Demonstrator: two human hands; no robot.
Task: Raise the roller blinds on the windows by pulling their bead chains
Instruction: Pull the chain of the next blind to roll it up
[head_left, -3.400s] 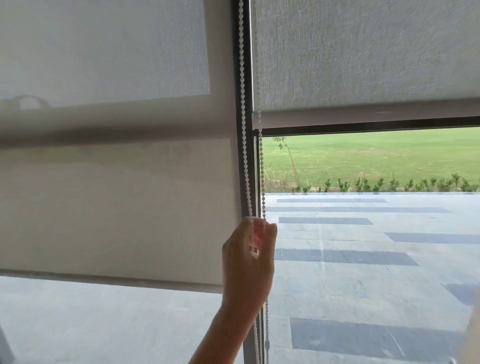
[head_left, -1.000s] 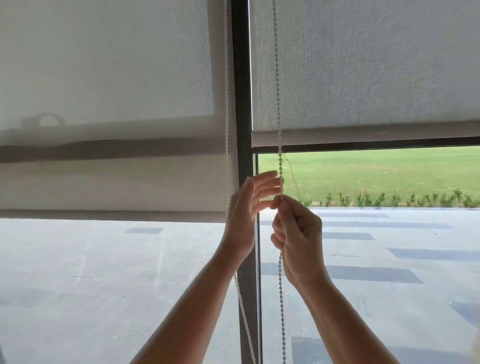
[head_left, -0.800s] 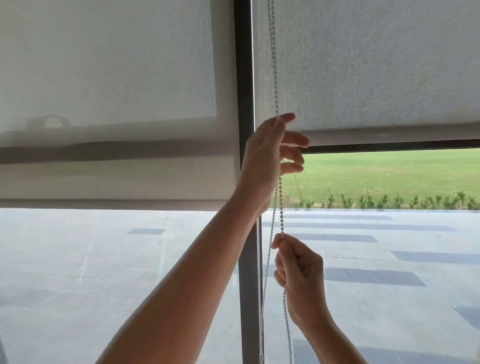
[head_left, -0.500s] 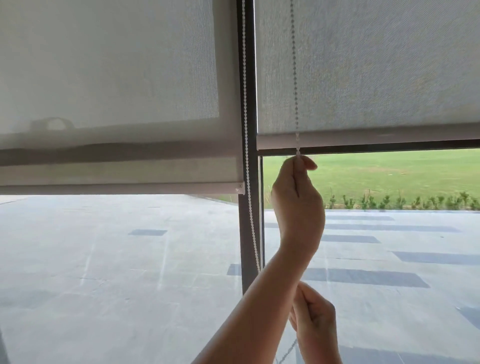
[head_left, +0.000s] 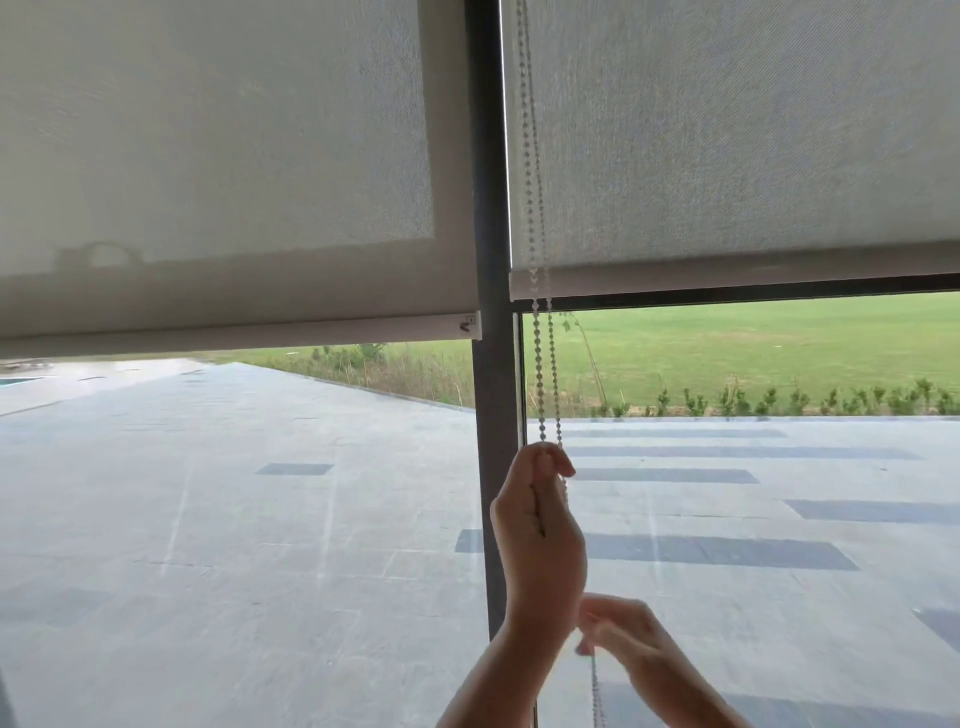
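Observation:
Two grey roller blinds hang over the windows. The left blind (head_left: 218, 156) ends in a bottom bar (head_left: 260, 332) just under mid-height. The right blind (head_left: 727, 130) hangs slightly higher. A white bead chain (head_left: 540, 364) runs down in two strands just right of the dark window post (head_left: 491, 415). My left hand (head_left: 540, 535) is closed around the chain at about chest height. Below it my right hand (head_left: 623, 639) pinches the lower part of the chain, blurred by motion.
Through the glass lie a grey paved terrace, a row of small plants and a green lawn. The dark vertical post divides the two panes. Nothing else stands near my hands.
My left hand has pulled the chain down from the level of the right blind's bar to below it. The left blind's bottom bar has risen; it now hangs only slightly lower than the right one.

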